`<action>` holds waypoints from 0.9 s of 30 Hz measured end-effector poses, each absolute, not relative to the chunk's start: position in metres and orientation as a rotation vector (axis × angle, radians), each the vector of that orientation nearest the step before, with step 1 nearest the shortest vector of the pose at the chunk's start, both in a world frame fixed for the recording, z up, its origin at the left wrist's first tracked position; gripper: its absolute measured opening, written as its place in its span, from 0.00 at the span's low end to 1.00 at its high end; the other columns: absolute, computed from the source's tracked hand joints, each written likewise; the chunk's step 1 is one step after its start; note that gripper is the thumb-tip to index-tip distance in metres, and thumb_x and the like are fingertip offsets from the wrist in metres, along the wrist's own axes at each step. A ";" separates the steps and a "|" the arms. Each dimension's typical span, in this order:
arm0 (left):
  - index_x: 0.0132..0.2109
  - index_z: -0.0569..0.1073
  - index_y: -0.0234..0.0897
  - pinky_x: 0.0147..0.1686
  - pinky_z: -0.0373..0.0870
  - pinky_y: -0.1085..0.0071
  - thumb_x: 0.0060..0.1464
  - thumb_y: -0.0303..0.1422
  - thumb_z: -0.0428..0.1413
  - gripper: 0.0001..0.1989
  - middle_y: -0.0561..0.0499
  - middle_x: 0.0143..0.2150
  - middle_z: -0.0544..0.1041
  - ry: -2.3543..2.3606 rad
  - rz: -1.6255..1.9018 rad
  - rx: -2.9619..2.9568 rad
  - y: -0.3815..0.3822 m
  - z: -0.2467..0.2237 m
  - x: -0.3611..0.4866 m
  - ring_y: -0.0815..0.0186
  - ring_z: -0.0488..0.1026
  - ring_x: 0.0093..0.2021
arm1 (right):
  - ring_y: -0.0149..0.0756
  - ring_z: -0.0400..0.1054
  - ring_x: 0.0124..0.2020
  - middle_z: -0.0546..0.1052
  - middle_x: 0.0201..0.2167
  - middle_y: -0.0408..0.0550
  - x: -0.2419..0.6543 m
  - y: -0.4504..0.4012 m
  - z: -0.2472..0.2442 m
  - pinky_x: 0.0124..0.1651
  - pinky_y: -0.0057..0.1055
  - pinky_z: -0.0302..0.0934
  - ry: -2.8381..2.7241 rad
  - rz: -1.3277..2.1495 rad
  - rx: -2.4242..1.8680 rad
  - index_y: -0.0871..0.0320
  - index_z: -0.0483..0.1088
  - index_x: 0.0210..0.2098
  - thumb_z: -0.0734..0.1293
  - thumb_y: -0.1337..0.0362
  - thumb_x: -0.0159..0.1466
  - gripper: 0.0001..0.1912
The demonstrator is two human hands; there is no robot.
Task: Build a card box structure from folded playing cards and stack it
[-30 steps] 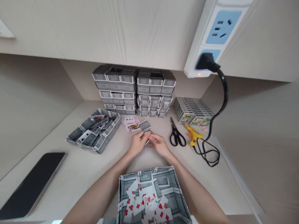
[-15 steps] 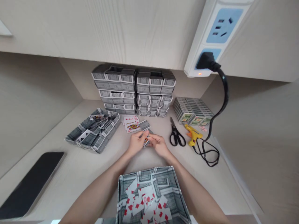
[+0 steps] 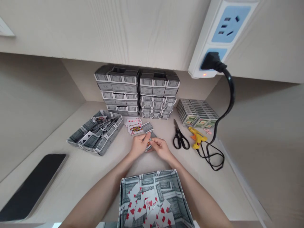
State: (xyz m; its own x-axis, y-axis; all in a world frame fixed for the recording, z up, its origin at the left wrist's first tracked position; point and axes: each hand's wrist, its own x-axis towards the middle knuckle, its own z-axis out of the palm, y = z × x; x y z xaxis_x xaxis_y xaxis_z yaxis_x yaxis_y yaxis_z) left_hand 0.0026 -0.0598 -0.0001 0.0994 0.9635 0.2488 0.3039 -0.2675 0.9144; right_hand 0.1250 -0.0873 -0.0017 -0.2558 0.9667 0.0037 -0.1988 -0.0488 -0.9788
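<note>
Treat the worktop [image 3: 78,172] as the base: pale, flat, set between two side walls. Locate the two stacks [image 3: 116,85] side by side at the back, built of boxes faced with grey card backs. Find the front tray [image 3: 179,199] nearest the body, between the forearms, and the left tray [image 3: 108,142] at mid-left, heaped with mixed cards. Note the packs [image 3: 199,112] in a block at back right, and the black slab [image 3: 32,186] lying flat at front left.

Observe the left hand [image 3: 139,145] and right hand [image 3: 161,148] close together at the centre, low over the worktop. Read both as pinching the held card [image 3: 148,146] between thumb and fingers, one from either side. Cannot tell the exact hold of the curled fingers underneath.

See the glue gun [image 3: 199,136] and scissors [image 3: 177,129] to the right of the right hand, apart from each other. Distinguish the red-suit cards [image 3: 154,205], scattered inside the front tray, from the loose cards [image 3: 135,129], overlapping face up just beyond the left hand.

Find the held card between the fingertips, mostly covered. Expect low weight, a springy body and a slick face, apt to crease under hard pressure. Grip lightly by opposite edges, with thumbs flat, clear of the corners.
</note>
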 end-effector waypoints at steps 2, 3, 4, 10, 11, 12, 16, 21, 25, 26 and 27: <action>0.16 0.61 0.33 0.18 0.51 0.78 0.52 0.44 0.47 0.24 0.57 0.14 0.57 1.285 1.164 1.765 -0.061 -0.001 0.002 0.75 0.55 0.18 | 0.30 0.66 0.20 0.70 0.19 0.40 0.124 -0.088 -0.002 0.26 0.30 0.66 -1.229 1.492 -0.961 0.58 0.66 0.23 0.65 0.49 0.52 0.17; 0.16 0.62 0.33 0.18 0.51 0.78 0.53 0.44 0.46 0.24 0.57 0.14 0.58 1.291 1.152 1.797 -0.062 -0.001 0.001 0.75 0.55 0.18 | 0.30 0.66 0.20 0.69 0.19 0.40 0.123 -0.088 -0.002 0.25 0.30 0.66 -1.228 1.488 -0.972 0.58 0.65 0.23 0.65 0.49 0.52 0.18; 0.17 0.63 0.33 0.18 0.52 0.78 0.53 0.44 0.46 0.23 0.57 0.14 0.59 1.295 1.140 1.817 -0.063 0.000 0.001 0.75 0.57 0.18 | 0.30 0.66 0.20 0.69 0.19 0.40 0.123 -0.087 -0.002 0.25 0.30 0.66 -1.224 1.481 -0.983 0.58 0.65 0.23 0.65 0.49 0.52 0.18; 0.38 0.72 0.35 0.34 0.66 0.75 0.54 0.41 0.47 0.16 0.51 0.34 0.76 1.126 1.170 1.746 -0.065 0.007 0.003 0.69 0.71 0.34 | 0.30 0.64 0.17 0.69 0.17 0.40 0.126 -0.084 0.001 0.20 0.28 0.63 -1.151 1.290 -1.100 0.59 0.66 0.23 0.65 0.51 0.52 0.16; 0.40 0.71 0.35 0.35 0.67 0.74 0.54 0.41 0.47 0.16 0.50 0.37 0.76 1.102 1.185 1.712 -0.065 0.007 0.003 0.68 0.71 0.35 | 0.30 0.64 0.17 0.69 0.16 0.40 0.127 -0.083 0.001 0.20 0.28 0.63 -1.136 1.258 -1.118 0.59 0.66 0.23 0.65 0.51 0.52 0.16; 0.41 0.71 0.35 0.34 0.67 0.73 0.54 0.41 0.47 0.16 0.49 0.37 0.75 1.090 1.201 1.668 -0.064 0.007 0.004 0.67 0.71 0.35 | 0.30 0.64 0.17 0.69 0.16 0.41 0.128 -0.083 0.001 0.20 0.28 0.63 -1.117 1.224 -1.133 0.59 0.66 0.23 0.65 0.52 0.53 0.15; 0.37 0.69 0.34 0.27 0.68 0.74 0.52 0.43 0.48 0.17 0.50 0.31 0.74 1.030 1.196 1.486 -0.062 0.001 0.006 0.68 0.71 0.29 | 0.31 0.65 0.20 0.72 0.21 0.43 0.132 -0.080 0.001 0.21 0.29 0.64 -1.046 1.121 -1.143 0.58 0.67 0.27 0.62 0.51 0.56 0.15; 0.27 0.69 0.34 0.25 0.65 0.77 0.49 0.41 0.53 0.13 0.54 0.23 0.71 1.147 1.215 1.609 -0.059 -0.006 0.004 0.71 0.68 0.24 | 0.32 0.68 0.22 0.72 0.25 0.44 0.133 -0.079 0.000 0.23 0.29 0.65 -1.110 1.166 -1.127 0.58 0.66 0.31 0.63 0.51 0.55 0.16; 0.25 0.69 0.34 0.22 0.62 0.78 0.50 0.40 0.52 0.14 0.55 0.21 0.70 1.247 1.209 1.673 -0.060 -0.007 0.003 0.72 0.67 0.22 | 0.32 0.68 0.21 0.71 0.24 0.42 0.131 -0.079 -0.002 0.22 0.29 0.65 -1.136 1.203 -1.141 0.57 0.64 0.33 0.64 0.52 0.54 0.15; 0.27 0.69 0.34 0.22 0.63 0.78 0.50 0.40 0.52 0.13 0.55 0.22 0.71 1.250 1.209 1.680 -0.060 -0.006 0.003 0.72 0.67 0.22 | 0.32 0.68 0.21 0.71 0.24 0.42 0.131 -0.079 -0.003 0.22 0.29 0.65 -1.141 1.200 -1.144 0.57 0.63 0.34 0.64 0.52 0.55 0.15; 0.30 0.70 0.35 0.23 0.64 0.78 0.50 0.39 0.52 0.11 0.54 0.24 0.72 1.245 1.221 1.681 -0.060 -0.006 0.004 0.72 0.68 0.23 | 0.32 0.67 0.21 0.70 0.25 0.41 0.131 -0.078 -0.004 0.22 0.29 0.65 -1.149 1.190 -1.148 0.57 0.63 0.34 0.63 0.52 0.55 0.15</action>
State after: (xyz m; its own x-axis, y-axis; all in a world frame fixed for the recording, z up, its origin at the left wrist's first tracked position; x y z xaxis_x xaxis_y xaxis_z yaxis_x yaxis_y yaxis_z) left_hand 0.0038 -0.0604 -0.0056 0.0915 0.9573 0.2742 0.2927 -0.2891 0.9115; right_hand 0.1313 -0.0784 -0.0036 0.0360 0.9987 0.0348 -0.0692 0.0372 -0.9969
